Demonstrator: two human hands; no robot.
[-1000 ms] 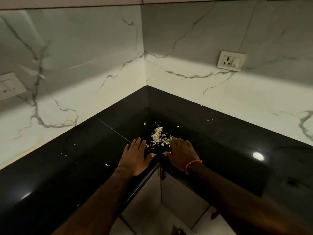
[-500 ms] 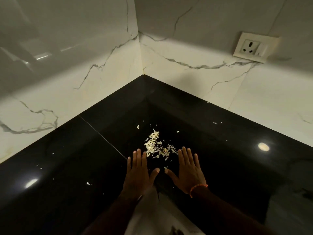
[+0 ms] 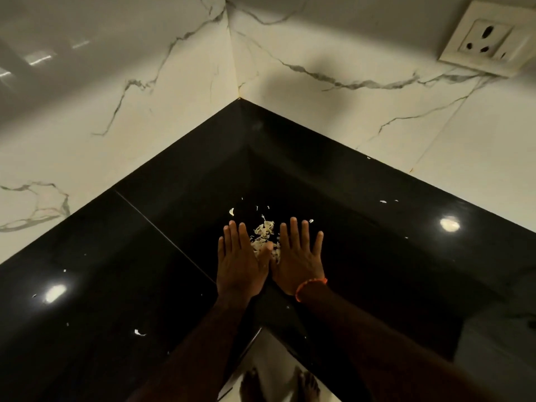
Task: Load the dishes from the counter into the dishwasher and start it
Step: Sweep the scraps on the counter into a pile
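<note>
Two marble-veined walls (image 3: pixel 333 134) meet in a corner behind a glossy black tabletop (image 3: pixel 116 300), with a white socket (image 3: pixel 484 39) high on the right-hand wall. No dishes and no dishwasher show anywhere in view, so the task's own things must lie outside it. Over the last second the view has closed in and tipped down, and both hands have drawn together from a wider spread. The left hand (image 3: pixel 240 262) and the right hand (image 3: pixel 298 259), which wears an orange wristband (image 3: pixel 310 287), now lie flat with thumbs nearly touching, fingers (image 3: pixel 293 230) straight and only slightly apart, holding nothing. Between them sits a small heap of pale scraps (image 3: pixel 262 236), corralled by the palms, while stray flecks (image 3: pixel 139 332) remain scattered. This looks like sweeping crumbs, a side job; loading seems not yet begun here.
</note>
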